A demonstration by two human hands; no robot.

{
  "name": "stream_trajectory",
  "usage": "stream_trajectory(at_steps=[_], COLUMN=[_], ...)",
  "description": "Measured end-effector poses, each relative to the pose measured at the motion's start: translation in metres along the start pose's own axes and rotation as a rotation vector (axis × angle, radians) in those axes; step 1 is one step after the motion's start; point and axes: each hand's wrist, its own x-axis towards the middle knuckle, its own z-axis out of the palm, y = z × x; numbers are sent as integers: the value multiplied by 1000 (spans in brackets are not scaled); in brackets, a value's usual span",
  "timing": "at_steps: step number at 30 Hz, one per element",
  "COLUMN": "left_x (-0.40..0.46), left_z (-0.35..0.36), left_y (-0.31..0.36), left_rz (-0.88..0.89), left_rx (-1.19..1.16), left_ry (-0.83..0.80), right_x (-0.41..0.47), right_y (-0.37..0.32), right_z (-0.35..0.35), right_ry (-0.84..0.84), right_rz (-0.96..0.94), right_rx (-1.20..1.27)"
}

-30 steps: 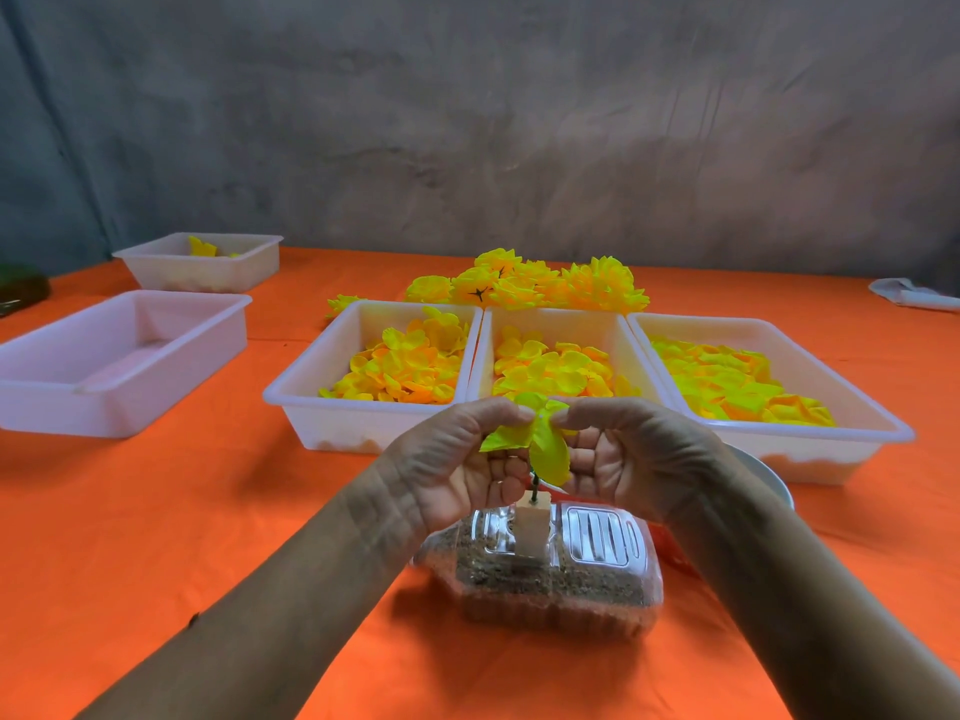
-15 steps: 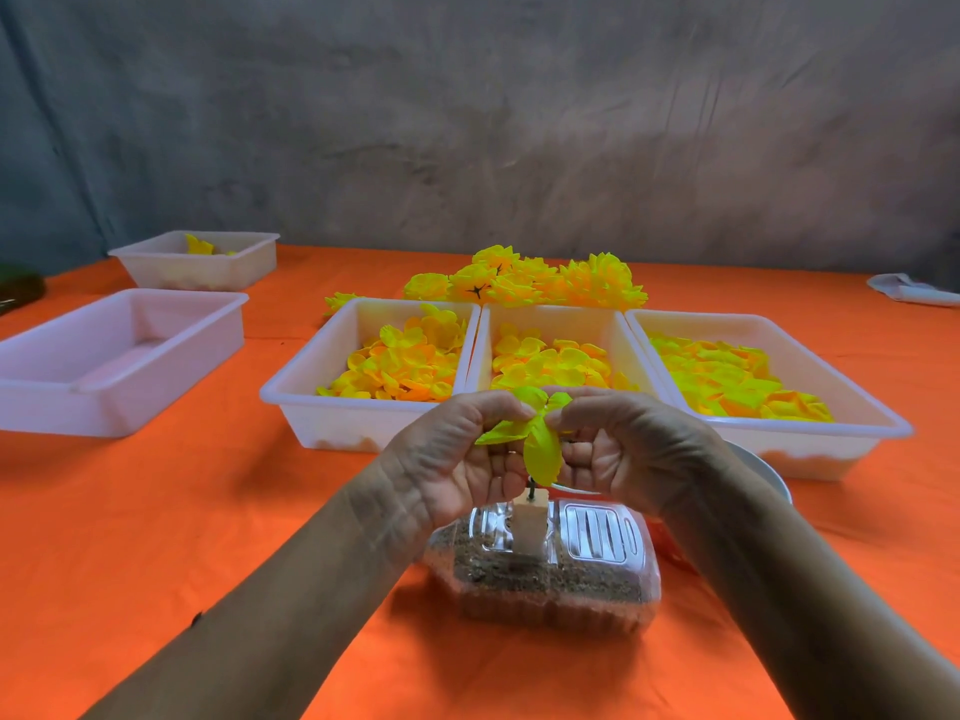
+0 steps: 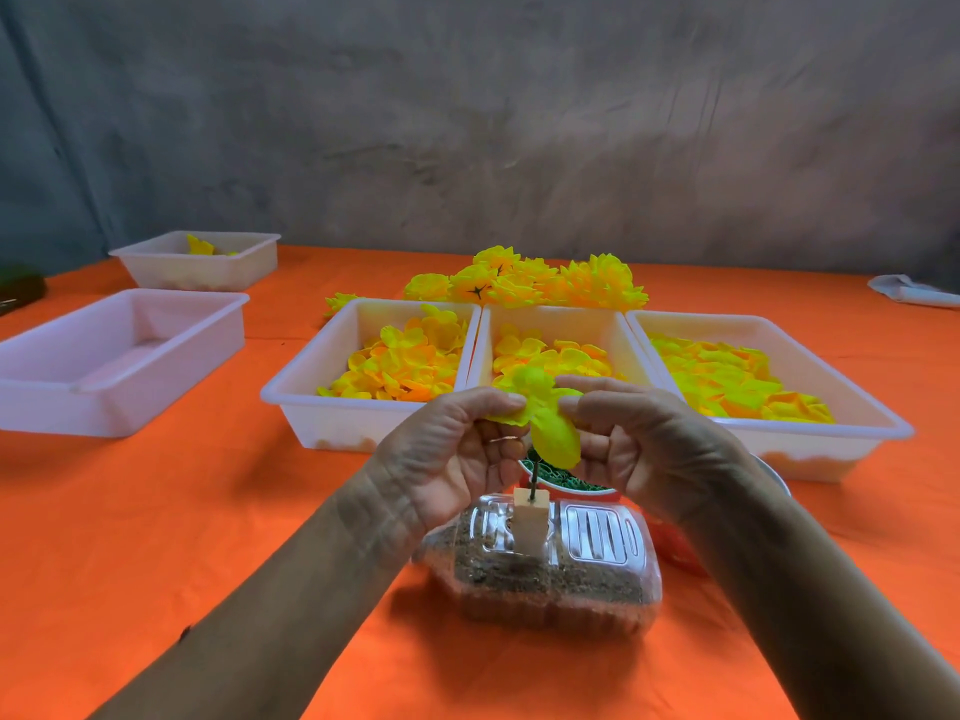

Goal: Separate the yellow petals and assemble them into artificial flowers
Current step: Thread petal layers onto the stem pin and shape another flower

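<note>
My left hand (image 3: 457, 454) and my right hand (image 3: 644, 444) both pinch a yellow-green petal piece (image 3: 545, 423) between thumb and fingers, held just above a thin dark pin (image 3: 533, 480). The pin stands in a small wooden block (image 3: 531, 517) on a clear plastic box of sand (image 3: 540, 574). Three white trays (image 3: 363, 413) (image 3: 558, 317) (image 3: 831, 433) of loose yellow petals stand side by side behind my hands. Finished yellow flowers (image 3: 530, 283) lie in a heap behind the trays.
An empty white tray (image 3: 104, 397) sits at the left, and a smaller tray (image 3: 208, 272) with a few petals behind it. A red-rimmed bowl of green pieces (image 3: 561, 483) shows between my hands. White cloth (image 3: 914, 291) lies far right on the orange table (image 3: 156, 537).
Both hands have lifted the petal piece slightly higher above the pin and spread it a little; the hands stay close together.
</note>
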Motion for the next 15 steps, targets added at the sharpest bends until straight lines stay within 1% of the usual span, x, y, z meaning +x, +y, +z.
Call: stream_trajectory(at_steps=[2, 3, 4, 6, 8, 9, 10, 12, 15], left_x=[-2, -3, -3, -3, -3, -3, -3, -5, -7], left_z=[1, 1, 1, 1, 2, 3, 5, 9, 14], left_y=[2, 4, 6, 12, 16, 18, 18, 19, 19], left_rz=[3, -1, -5, -20, -37, -43, -50, -63, -68], left_rx=[-17, -28, -39, -49, -49, -43, -33, -14, -1], left_ry=[13, 23, 37, 64, 70, 67, 62, 40, 15], right_x=[-3, -5, -7, -12, -16, -16, -15, -11, -5], right_y=[0, 1, 2, 4, 3, 3, 3, 2, 2], right_z=[0, -1, -3, -8, -8, -8, -7, -2, 3], right_ry=[23, 67, 136, 253, 253, 242, 237, 238, 224], right_rz=[-86, -169, -298, -644, -920, -1004, -1052, -1111, -1157], right_rx=[-56, -135, -256, -597, -909, -1021, -1100, -1167, -1140])
